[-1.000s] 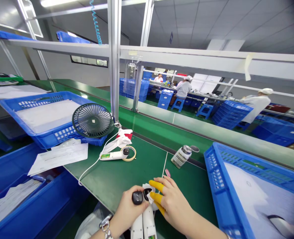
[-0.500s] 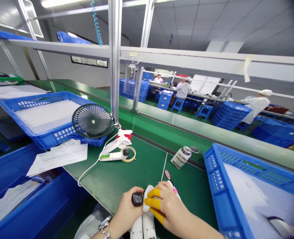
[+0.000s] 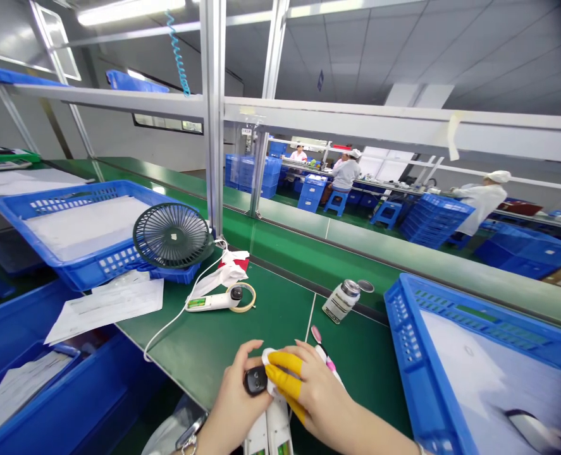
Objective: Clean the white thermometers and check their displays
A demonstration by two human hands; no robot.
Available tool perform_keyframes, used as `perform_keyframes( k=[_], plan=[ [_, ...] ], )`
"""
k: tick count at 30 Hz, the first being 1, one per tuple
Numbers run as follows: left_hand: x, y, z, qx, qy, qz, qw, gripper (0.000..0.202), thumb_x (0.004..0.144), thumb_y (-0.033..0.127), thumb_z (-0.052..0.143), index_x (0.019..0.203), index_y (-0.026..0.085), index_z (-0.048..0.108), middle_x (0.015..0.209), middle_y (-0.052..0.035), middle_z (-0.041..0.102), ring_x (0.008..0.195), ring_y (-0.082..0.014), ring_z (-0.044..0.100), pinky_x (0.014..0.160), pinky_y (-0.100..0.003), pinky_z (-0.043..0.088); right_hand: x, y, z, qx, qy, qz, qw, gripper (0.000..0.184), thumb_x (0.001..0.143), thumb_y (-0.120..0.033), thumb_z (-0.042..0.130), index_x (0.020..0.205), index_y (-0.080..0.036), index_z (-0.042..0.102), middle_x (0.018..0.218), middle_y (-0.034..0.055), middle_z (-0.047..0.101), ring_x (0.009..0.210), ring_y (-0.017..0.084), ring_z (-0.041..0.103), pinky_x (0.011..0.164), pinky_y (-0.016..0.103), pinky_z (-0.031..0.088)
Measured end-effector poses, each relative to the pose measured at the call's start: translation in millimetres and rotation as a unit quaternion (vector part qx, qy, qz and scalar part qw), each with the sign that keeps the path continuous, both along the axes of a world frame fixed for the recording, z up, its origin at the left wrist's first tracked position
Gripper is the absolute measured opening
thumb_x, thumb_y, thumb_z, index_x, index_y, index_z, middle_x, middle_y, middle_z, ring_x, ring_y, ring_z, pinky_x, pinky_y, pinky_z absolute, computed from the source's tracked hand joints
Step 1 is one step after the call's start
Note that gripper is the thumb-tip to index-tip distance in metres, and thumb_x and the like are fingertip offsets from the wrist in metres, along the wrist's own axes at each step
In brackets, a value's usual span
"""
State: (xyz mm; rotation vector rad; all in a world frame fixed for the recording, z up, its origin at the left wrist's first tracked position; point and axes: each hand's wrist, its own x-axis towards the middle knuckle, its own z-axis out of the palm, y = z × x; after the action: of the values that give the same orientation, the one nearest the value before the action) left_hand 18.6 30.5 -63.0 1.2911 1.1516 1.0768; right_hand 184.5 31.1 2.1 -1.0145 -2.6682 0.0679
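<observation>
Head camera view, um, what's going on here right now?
A person's left hand holds two white devices side by side. The right hand, wearing yellow finger covers, holds a white cloth at the end of one; the other's black end shows. Another white device lies on the green bench, near a bottle.

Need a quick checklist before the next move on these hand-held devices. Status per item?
1. White devices steadied: ok, left hand grips them near the black heads.
2. Yellow finger covers on: ok, worn on the right hand.
3. White cloth in hand: ok, pinched in the right fingers.
4. Right-hand device's head clean: cannot tell, hidden by cloth and fingers.
5. Bottle closed: not ok, lid looks flipped open.
</observation>
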Motion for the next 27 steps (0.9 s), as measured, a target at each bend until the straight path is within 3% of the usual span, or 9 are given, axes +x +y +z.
perform_keyframes(
  k=[5,11,16,23,27],
  plan=[
    [1.1,-2.5,4.4,0.034,0.018,-0.008,0.999,0.057,0.061,0.011,0.055,0.115,0.019,0.042,0.094,-0.0053,0.070,0.079,-0.0173,0.064,0.077,-0.029,0.045,-0.1,-2.0,-1.8,-0.016,0.049,0.000,0.999,0.035,0.090,-0.017,0.042,0.123,-0.026,0.050,0.118,0.0074,0.059,0.101,0.020,0.052,0.086,0.037,0.040],
    [5.4,-6.7,9.9,0.055,0.050,-0.021,0.997,0.060,0.057,0.005,0.052,0.115,0.019,0.044,0.079,0.0015,0.069,0.073,-0.0150,0.063,0.070,-0.025,0.044,-0.9,-4.4,1.8,-0.057,0.037,-0.037,0.997,0.033,0.091,-0.021,0.040,0.121,-0.029,0.052,0.113,0.0054,0.062,0.093,0.019,0.055,0.078,0.036,0.038],
    [7.8,-7.2,13.4,0.064,0.059,-0.018,0.996,0.058,0.059,0.006,0.052,0.114,0.020,0.044,0.084,0.0004,0.070,0.073,-0.0146,0.063,0.070,-0.024,0.045,0.0,-6.7,7.3,-0.053,0.031,-0.061,0.996,0.028,0.090,-0.020,0.041,0.109,-0.026,0.061,0.109,0.0062,0.063,0.088,0.017,0.056,0.076,0.034,0.036],
    [5.5,-7.5,19.4,0.076,0.076,-0.058,0.993,0.054,0.065,0.010,0.053,0.116,0.020,0.038,0.085,-0.0008,0.070,0.079,-0.0154,0.065,0.076,-0.026,0.047,0.4,-7.7,6.7,-0.009,0.014,-0.074,0.997,0.027,0.092,-0.023,0.038,0.106,-0.022,0.061,0.096,0.0079,0.064,0.082,0.017,0.056,0.074,0.031,0.036],
    [6.9,-8.9,18.4,0.088,0.049,-0.034,0.994,0.054,0.065,0.010,0.054,0.116,0.020,0.038,0.094,-0.0029,0.071,0.080,-0.0148,0.066,0.076,-0.025,0.048,-0.1,-7.1,4.5,-0.006,0.029,-0.094,0.995,0.026,0.091,-0.023,0.037,0.096,-0.019,0.062,0.087,0.0083,0.063,0.079,0.018,0.055,0.072,0.031,0.037]
  ],
)
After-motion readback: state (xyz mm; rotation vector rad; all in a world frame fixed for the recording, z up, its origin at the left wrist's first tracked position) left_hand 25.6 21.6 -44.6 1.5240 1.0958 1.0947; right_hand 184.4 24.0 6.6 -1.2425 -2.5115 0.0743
